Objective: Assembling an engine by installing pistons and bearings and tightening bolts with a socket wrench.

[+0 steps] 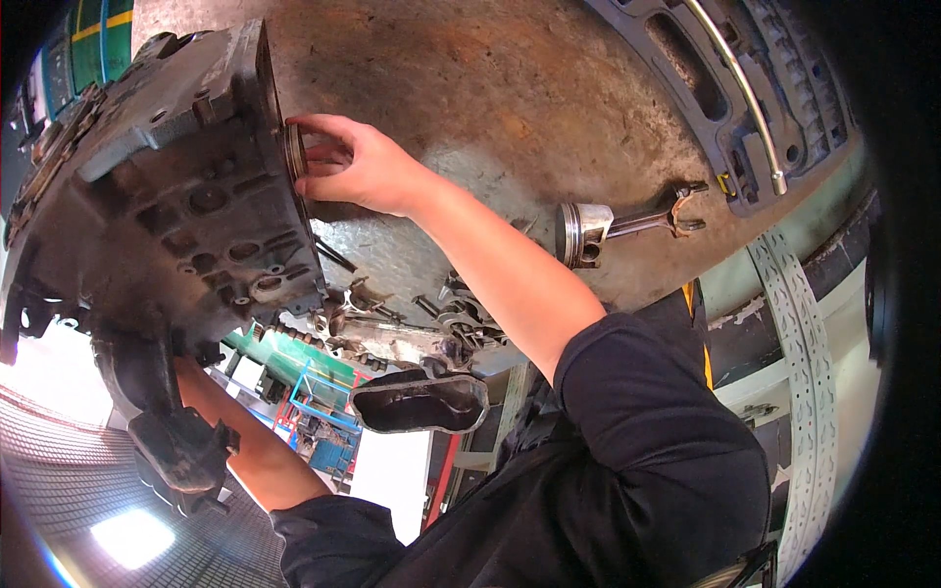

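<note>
A dark, greasy engine block [196, 176] stands at the left, its flat face turned toward the workbench. At that face my right hand [358, 167] grips a piston [295, 152] by its edge, thumb below and fingers above. Only a short ringed band of the piston sticks out of the block. My left forearm [260, 441] passes up beneath the block, behind a dark curved bracket [147, 392]; the left hand itself is hidden there. A second piston with its connecting rod [588, 235] lies on the bench, right of my right forearm.
The metal workbench [470, 78] is stained. A tool case [686, 78] holding a long bar lies at the far right. Several metal engine parts [392, 333] and a dark oval pan-like part [420, 404] lie near the bench's front edge. A perforated metal upright [799, 363] stands at right.
</note>
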Available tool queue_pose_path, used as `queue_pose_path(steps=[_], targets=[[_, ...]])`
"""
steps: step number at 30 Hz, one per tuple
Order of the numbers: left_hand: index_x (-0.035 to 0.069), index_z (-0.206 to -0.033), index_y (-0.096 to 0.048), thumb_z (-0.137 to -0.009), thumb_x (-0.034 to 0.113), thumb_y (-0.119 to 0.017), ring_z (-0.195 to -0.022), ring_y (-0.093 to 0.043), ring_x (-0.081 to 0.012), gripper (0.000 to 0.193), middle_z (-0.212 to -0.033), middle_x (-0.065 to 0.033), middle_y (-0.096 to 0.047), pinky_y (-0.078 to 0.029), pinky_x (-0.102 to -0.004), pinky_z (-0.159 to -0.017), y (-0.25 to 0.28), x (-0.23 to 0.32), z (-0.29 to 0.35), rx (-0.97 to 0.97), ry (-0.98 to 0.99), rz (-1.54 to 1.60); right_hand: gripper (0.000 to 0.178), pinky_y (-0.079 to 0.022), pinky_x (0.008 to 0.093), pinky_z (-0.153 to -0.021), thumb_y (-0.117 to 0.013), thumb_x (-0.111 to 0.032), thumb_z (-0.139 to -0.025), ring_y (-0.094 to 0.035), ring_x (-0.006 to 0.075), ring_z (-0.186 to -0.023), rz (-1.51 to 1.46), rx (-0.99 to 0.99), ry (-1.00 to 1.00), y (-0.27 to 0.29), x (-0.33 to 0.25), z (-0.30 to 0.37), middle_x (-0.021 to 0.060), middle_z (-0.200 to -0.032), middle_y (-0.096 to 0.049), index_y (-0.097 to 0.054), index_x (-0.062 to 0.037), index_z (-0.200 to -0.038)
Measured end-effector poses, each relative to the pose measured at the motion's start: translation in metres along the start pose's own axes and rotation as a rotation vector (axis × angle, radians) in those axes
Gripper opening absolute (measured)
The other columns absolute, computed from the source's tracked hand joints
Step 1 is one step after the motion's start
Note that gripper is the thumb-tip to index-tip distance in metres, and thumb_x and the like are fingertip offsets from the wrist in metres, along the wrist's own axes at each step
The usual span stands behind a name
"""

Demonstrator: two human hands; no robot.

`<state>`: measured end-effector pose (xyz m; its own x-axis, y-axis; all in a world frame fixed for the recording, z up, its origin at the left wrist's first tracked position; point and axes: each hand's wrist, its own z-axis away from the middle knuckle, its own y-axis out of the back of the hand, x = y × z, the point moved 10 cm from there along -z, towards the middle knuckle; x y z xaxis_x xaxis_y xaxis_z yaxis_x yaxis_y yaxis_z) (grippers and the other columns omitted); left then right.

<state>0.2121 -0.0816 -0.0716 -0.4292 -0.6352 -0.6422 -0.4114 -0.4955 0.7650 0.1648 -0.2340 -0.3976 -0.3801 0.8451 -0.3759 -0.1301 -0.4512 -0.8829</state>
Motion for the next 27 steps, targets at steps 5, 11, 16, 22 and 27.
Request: queue_pose_path(steps=[5,11,16,22,27], targets=[[-0.008,-0.121,-0.072,-0.097,0.020,-0.077,-0.099,-0.075,-0.0408,0.037,-0.113,-0.0265,-0.076,-0.063,-0.0459,-0.086,-0.005,-0.009,0.008,0.064,-0.062,-0.044,0.080,-0.052,0.0355,-0.115,-0.087,0.000,-0.083,-0.063,0.0172,-0.129,0.031,-0.024,0.007,-0.002,-0.001,-0.004,0.0106,-0.139,-0.067,-0.051,0.0013,-0.155],[-0.007,-0.123,-0.072,-0.098,0.018,-0.075,-0.102,-0.075,-0.0394,0.035,-0.115,-0.0250,-0.076,-0.063,-0.0447,-0.086,-0.015,-0.022,0.021,0.097,-0.042,-0.070,0.084,-0.049,0.0368,-0.119,-0.091,-0.003,-0.081,-0.063,0.0193,-0.129,0.153,-0.012,0.040,-0.001,-0.011,-0.003,0.0110,-0.138,-0.068,-0.052,0.0010,-0.155],[-0.006,-0.124,-0.072,-0.098,0.019,-0.075,-0.103,-0.074,-0.0389,0.036,-0.116,-0.0247,-0.076,-0.062,-0.0442,-0.088,-0.015,-0.021,0.019,0.082,-0.006,-0.041,0.088,-0.049,0.0379,-0.119,-0.093,-0.004,-0.079,-0.062,0.0208,-0.132,0.113,-0.020,0.015,0.001,-0.014,0.001,0.0118,-0.139,-0.068,-0.051,0.0019,-0.156],[-0.006,-0.125,-0.071,-0.099,0.020,-0.074,-0.104,-0.074,-0.0383,0.037,-0.117,-0.0244,-0.076,-0.062,-0.0437,-0.089,-0.017,-0.022,0.017,0.069,0.025,-0.018,0.085,-0.050,0.0386,-0.119,-0.094,-0.003,-0.078,-0.062,0.0220,-0.132,0.028,-0.007,0.000,0.002,-0.006,-0.004,0.0132,-0.140,-0.067,-0.053,0.0043,-0.153],[-0.005,-0.125,-0.071,-0.099,0.021,-0.074,-0.106,-0.073,-0.0377,0.037,-0.118,-0.0241,-0.075,-0.061,-0.0432,-0.091,-0.020,-0.026,0.018,0.054,0.053,0.005,0.084,-0.050,0.0383,-0.119,-0.094,-0.003,-0.077,-0.063,0.0214,-0.130,0.033,-0.015,0.002,0.004,-0.005,-0.006,0.0133,-0.140,-0.068,-0.055,0.0042,-0.151]])
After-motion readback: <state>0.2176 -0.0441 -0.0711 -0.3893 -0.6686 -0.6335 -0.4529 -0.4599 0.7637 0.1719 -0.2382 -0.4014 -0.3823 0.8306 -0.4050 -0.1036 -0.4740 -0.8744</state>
